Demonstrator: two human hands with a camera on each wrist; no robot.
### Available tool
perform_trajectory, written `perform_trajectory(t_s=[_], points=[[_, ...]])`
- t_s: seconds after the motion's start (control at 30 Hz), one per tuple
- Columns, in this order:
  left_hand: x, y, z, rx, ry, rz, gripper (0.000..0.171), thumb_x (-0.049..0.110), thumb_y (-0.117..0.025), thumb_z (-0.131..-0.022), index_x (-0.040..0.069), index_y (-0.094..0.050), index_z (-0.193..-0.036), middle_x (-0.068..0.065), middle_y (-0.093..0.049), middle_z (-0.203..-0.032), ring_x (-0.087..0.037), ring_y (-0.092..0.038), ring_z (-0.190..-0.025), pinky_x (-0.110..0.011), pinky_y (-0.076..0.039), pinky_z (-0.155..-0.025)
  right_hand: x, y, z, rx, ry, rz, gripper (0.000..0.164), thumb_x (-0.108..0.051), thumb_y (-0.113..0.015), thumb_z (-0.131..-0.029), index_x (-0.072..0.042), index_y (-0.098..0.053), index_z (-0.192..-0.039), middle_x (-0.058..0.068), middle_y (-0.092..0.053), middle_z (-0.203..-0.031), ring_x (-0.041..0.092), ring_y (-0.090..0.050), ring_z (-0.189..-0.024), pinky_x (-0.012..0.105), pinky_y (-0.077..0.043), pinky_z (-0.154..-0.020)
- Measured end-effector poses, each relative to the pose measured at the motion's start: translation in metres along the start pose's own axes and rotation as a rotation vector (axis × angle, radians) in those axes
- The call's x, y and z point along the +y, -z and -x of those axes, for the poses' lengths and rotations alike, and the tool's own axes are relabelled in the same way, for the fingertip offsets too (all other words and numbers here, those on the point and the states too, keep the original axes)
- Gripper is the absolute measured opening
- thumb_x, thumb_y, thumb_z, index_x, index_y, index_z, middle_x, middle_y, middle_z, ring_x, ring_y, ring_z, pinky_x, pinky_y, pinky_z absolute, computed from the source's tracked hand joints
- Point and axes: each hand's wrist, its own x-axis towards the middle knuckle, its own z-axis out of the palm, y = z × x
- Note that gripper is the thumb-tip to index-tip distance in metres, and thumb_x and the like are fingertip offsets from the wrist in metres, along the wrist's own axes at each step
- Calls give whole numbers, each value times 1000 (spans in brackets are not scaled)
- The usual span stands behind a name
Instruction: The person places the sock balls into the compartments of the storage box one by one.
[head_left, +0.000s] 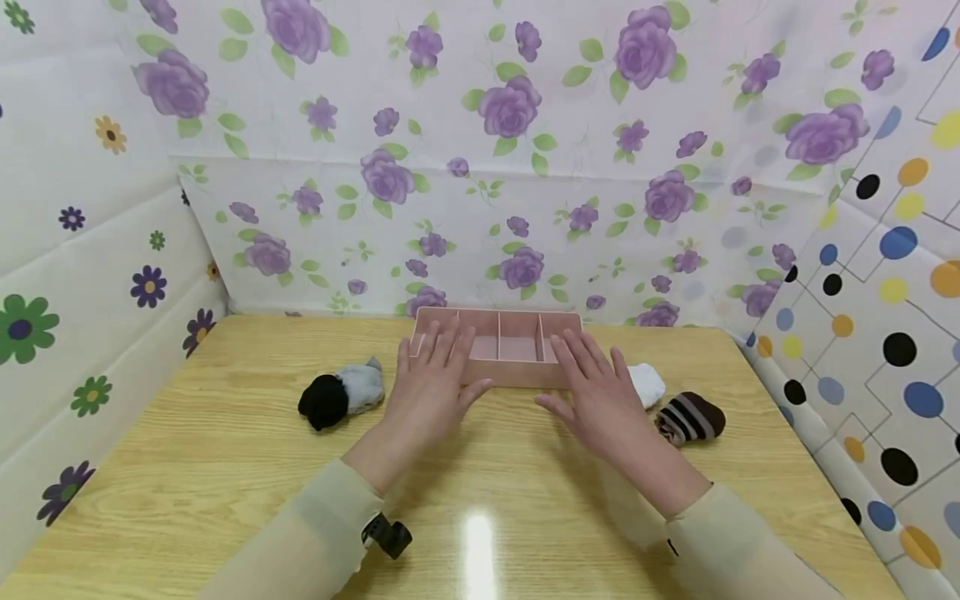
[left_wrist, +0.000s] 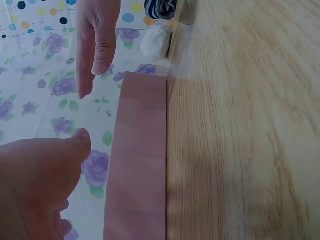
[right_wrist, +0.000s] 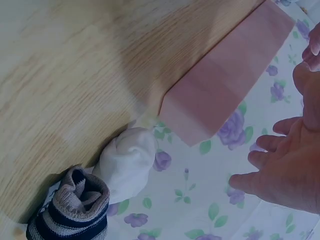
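Note:
A pink box [head_left: 517,374] split by dividers into several compartments stands at the back of the table. Over its left end my left hand [head_left: 429,396] reaches with straight fingers, palm down, holding nothing. My right hand [head_left: 603,408] hovers likewise at the right end, fingers extended. To the left of the box lie a rolled black sock [head_left: 324,402] and a grey sock [head_left: 363,387], side by side. On the right, a balled white sock [head_left: 647,383], partly behind my right hand in the head view, sits beside a striped sock [head_left: 690,418].
The wooden table [head_left: 480,467] meets a flower-printed cloth wall [head_left: 465,233] right behind the box. Patterned side walls flank it, with dots [head_left: 900,350] at right and flowers [head_left: 90,275] at left. A black wrist device [head_left: 388,535] sits at my left cuff.

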Motion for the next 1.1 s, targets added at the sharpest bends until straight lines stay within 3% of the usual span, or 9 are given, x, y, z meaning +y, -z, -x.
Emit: perform_trajectory(t_s=[0.47, 0.73, 1.1], points=[[-10, -7, -15, -9, 39, -17, 84, 62, -49, -114, 16, -20, -179, -12, -16, -184, -40, -8, -169, -69, -4, -131, 4, -9, -16, -39, -29, -2, 91, -55, -64, -110, -10, -23, -177, 15, -17, -183, 38, -14, -168, 69, -10, -131], [-17, -11, -22, -29, 60, 11, 84, 63, -48, -114, 17, -21, -179, -7, -4, -185, -40, -6, -169, -70, -3, -130, 10, -16, -24, -56, -40, -2, 90, -54, -66, -110, -8, -26, -176, 19, -24, -180, 41, -18, -167, 71, -14, -129], [-21, -13, -28, -60, 89, 25, 84, 64, -48, -114, 18, -21, -179, -8, -5, -185, -39, -4, -169, -71, -5, -130, 10, -22, -32, -101, -34, -20, 89, -59, -60, -111, -9, -25, -177, 21, -22, -181, 43, -17, -167, 73, -13, -129]])
